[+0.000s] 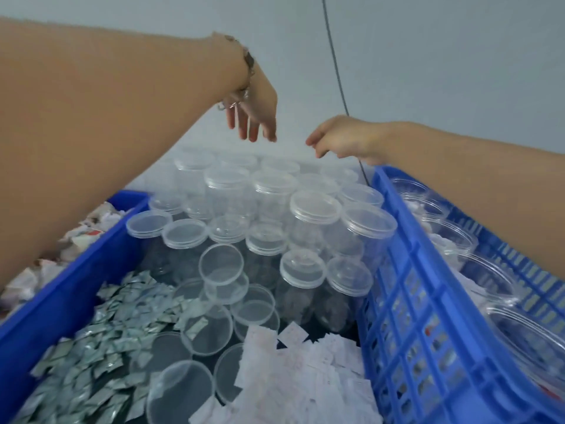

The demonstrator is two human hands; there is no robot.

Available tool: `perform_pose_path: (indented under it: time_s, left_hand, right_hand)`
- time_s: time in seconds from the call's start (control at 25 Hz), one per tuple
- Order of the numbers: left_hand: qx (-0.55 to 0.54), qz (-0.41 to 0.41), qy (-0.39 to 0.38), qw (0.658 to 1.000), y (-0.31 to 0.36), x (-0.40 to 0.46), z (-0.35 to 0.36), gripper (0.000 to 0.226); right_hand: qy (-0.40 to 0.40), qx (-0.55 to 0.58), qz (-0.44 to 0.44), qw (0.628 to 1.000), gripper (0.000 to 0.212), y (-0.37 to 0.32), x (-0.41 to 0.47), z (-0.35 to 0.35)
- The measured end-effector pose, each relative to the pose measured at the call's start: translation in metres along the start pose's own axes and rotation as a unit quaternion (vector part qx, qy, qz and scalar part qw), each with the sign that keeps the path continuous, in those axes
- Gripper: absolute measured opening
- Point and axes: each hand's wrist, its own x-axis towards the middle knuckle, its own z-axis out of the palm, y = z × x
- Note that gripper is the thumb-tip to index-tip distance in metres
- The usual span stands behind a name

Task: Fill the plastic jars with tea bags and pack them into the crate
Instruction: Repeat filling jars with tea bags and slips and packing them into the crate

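partly blurred far jars (195, 166)

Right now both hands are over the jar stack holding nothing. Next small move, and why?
Probably lower the left hand onto a lidded jar at the top of the stack and grip it: both hands hover empty, the right hand further right.

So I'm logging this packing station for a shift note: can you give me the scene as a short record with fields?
left hand: raised above the jars, fingers loose, holding nothing
right hand: reaching forward, fingers loosely curled, holding nothing
lidded jars: clear, stacked at the far end
loose lids: scattered in front of the stack
silver sachets: heap at left
white tea bags: heap at near centre
blue crate: right, open jars inside
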Motion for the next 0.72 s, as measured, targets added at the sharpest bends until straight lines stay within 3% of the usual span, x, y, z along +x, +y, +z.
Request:
perform_pose_path:
  time_s: [0.08,0.28,0.4,0.56,0.72]
  left_hand:
    - [0.031,0.015,-0.057,0.998,-0.030,-0.007,0.005,0.027]
    - [0.163,0.018,-0.068,0.984,-0.080,-0.025,0.042,0.056]
    - [0.115,-0.005,-0.067,0.991,-0.097,-0.013,0.076,0.067]
    - [-0.025,-0.025,-0.072,0.997,-0.117,-0.003,0.112,0.070]
    - [-0.132,-0.024,-0.056,0.989,-0.129,0.003,0.136,0.067]
  right_hand:
    - [-0.046,-0.053,-0.023,0.997,0.031,-0.018,0.004,0.026]
    - [-0.124,-0.133,-0.040,0.983,0.055,-0.046,0.014,0.087]
    - [-0.135,-0.207,-0.046,0.968,0.072,-0.054,0.027,0.117]
    - [-0.080,-0.275,-0.022,0.958,0.088,-0.056,0.041,0.136]
    - [-0.024,-0.256,-0.016,0.966,0.081,-0.058,0.045,0.142]
